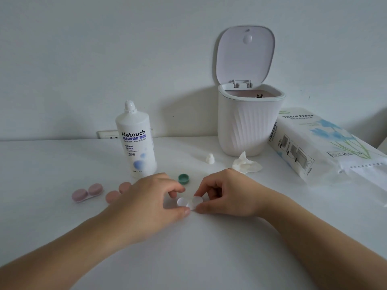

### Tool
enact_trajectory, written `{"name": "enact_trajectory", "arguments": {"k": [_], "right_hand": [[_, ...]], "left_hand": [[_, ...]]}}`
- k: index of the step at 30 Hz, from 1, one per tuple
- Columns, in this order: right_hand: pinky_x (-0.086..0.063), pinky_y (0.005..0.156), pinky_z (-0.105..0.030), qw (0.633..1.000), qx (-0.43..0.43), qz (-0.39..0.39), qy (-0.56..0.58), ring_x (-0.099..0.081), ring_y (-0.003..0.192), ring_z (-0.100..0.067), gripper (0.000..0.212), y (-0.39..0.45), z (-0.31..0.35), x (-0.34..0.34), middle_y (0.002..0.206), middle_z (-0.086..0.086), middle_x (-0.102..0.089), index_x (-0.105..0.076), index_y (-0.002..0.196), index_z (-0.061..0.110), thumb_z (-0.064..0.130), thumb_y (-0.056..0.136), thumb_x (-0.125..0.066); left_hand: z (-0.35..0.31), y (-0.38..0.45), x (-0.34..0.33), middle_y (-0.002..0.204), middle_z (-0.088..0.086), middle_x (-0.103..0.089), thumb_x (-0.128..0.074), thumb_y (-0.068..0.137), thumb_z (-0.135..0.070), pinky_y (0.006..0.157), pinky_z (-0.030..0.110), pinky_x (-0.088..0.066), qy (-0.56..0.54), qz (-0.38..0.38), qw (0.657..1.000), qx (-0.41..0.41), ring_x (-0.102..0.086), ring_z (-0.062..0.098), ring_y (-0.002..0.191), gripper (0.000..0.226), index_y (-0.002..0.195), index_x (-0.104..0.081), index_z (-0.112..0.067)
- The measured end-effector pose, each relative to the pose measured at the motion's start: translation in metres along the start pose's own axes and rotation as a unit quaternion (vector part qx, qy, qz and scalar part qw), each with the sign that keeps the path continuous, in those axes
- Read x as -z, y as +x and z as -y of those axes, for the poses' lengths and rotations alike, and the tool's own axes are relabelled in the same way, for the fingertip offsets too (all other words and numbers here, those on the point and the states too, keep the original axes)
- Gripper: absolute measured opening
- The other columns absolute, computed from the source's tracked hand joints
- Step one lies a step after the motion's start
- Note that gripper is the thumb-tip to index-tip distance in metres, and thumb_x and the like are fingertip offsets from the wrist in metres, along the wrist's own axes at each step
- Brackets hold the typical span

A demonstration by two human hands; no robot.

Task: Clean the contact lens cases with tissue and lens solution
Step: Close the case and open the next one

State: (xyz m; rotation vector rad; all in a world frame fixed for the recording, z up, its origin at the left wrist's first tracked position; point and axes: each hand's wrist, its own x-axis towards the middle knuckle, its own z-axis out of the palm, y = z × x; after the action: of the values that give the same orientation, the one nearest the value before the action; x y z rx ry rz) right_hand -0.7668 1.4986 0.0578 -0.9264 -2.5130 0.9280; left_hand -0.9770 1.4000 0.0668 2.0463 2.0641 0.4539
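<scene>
Both hands meet low at the middle of the counter (62,162) over a white contact lens case (189,202), a small plastic piece with two round wells side by side. The left hand (146,201) pinches its left well between thumb and curled fingers; the right hand (226,195) pinches the right well the same way. The case lies on or just above the surface; which, I cannot tell.

Just beyond the fingers a teal screw cap (184,178) lies open side up. Left of the left hand sits a pink lens case (87,192), and two loose pink caps (117,192) lie partly hidden behind the left hand.

Behind them stands a white plastic bottle (136,141) printed "Natouch" and "Contact Lens Solution", with Chinese lines and a blue bubble motif; its nozzle is uncapped. Its small white bottle cap (210,159) stands apart to the right. Near that lies a crumpled white tissue (246,163), soft and creased.

Farther back is a white ribbed bin (249,124) with rounded corners, its hinged lid (245,55) standing up against the wall (83,59). On the right a soft plastic tissue pack (318,147) lies on the counter, lettered "TISSUE PAPER" with blue flowers.

The counter is smooth, matte white; the wall is plain pale grey-white, with a wall socket (106,134) at counter level behind the bottle.
</scene>
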Motion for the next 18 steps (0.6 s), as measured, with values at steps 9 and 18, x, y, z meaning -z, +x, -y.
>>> {"name": "enact_trajectory", "arguments": {"k": [9,18], "right_hand": [[-0.036,0.055,-0.021,1.000,0.009,0.005,-0.003,-0.043,0.053,-0.003,0.018,-0.001,0.000,0.000,0.058,0.013,-0.051,-0.075,0.091,0.031,0.041,0.077,-0.081],[-0.036,0.050,-0.018,0.943,0.040,-0.301,0.134,-0.042,0.051,-0.007,0.008,-0.007,-0.009,0.034,0.055,0.002,-0.052,-0.074,0.077,0.020,0.027,0.082,-0.074]], "left_hand": [[0.002,-0.001,-0.010,0.109,-0.037,-0.051,-0.074,0.075,-0.062,0.064,0.017,-0.025,-0.061,-0.026,0.998,-0.005,-0.046,-0.016,0.094,0.024,0.095,-0.061,-0.056],[0.005,-0.007,-0.014,0.098,-0.029,-0.057,-0.082,0.075,-0.045,0.070,0.002,-0.032,-0.127,-0.036,0.991,-0.033,-0.057,-0.003,0.079,0.013,0.079,-0.070,-0.041]]}}
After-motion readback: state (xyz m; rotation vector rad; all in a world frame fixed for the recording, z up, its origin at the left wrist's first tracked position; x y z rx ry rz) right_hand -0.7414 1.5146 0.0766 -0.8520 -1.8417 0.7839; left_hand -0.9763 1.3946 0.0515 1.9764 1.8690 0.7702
